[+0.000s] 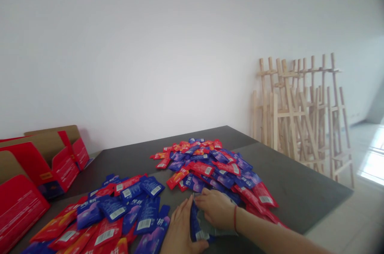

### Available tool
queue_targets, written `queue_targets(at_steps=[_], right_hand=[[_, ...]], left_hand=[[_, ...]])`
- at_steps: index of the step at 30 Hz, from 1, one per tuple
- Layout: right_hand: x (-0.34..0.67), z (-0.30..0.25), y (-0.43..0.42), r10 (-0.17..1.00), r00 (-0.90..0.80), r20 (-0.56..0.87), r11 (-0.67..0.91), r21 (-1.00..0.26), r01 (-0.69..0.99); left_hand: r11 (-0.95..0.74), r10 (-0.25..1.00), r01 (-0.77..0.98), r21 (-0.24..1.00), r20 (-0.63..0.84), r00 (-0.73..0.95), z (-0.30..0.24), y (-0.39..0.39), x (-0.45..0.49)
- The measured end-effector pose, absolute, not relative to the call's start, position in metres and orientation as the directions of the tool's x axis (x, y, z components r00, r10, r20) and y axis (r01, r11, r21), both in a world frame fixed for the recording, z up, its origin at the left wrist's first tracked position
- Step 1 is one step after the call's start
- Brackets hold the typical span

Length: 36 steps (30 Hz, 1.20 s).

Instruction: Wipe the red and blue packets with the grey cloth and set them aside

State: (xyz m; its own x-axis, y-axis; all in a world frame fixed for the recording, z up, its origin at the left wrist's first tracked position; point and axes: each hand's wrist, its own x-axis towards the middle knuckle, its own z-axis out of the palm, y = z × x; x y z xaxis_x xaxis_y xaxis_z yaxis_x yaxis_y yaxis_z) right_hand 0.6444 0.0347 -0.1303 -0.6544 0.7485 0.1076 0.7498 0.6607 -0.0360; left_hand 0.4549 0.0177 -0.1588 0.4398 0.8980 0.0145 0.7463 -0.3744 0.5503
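Observation:
At the table's near edge, both hands are on a clear, greyish plastic bag (220, 231). A blue sachet (196, 226) with a white barcode shows at its left side, apparently inside it. My left hand (180, 228) holds the bag's left side, fingers stretched along it and thumb across the bottom corner. With bent fingers, my right hand (217, 208) grips the bag near its upper edge; a red cord circles that wrist. The right palm hides part of the bag. Beyond the hands lies a large pile of red and blue sachets (207, 169).
Another pile of red and blue sachets (120, 206) lies left of my left hand. Open red cardboard boxes (64, 162) stand at the left end of the dark table (288, 178). Wooden easels (294, 114) lean by the white wall (168, 46) on the right.

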Motion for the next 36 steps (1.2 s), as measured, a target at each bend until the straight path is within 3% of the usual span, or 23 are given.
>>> queue_targets(at_steps=[6, 13, 25, 33, 36], right_hand=[[0.641, -0.138, 0.039, 0.630, -0.766, 0.131, 0.767, 0.054, 0.640], [0.660, -0.144, 0.021, 0.494, -0.853, 0.170, 0.863, 0.023, 0.505], [0.623, -0.135, 0.049, 0.707, -0.701, 0.097, 0.694, 0.099, 0.713], [0.638, -0.136, 0.043, 0.563, -0.822, 0.084, 0.818, 0.088, 0.569], [0.636, -0.136, 0.047, 0.575, -0.814, 0.081, 0.808, 0.099, 0.580]], left_hand=[[-0.371, 0.903, 0.720, 0.587, 0.046, 0.427, -0.163, 0.018, 0.454], [-0.422, 0.882, 0.628, 0.654, 0.135, 0.452, -0.177, 0.026, 0.450], [-0.401, 0.895, 0.582, 0.707, 0.166, 0.414, -0.173, 0.024, 0.452], [-0.502, 0.851, 0.529, 0.684, 0.284, 0.441, -0.199, 0.036, 0.446], [-0.498, 0.852, 0.535, 0.683, 0.270, 0.449, -0.197, 0.035, 0.447]])
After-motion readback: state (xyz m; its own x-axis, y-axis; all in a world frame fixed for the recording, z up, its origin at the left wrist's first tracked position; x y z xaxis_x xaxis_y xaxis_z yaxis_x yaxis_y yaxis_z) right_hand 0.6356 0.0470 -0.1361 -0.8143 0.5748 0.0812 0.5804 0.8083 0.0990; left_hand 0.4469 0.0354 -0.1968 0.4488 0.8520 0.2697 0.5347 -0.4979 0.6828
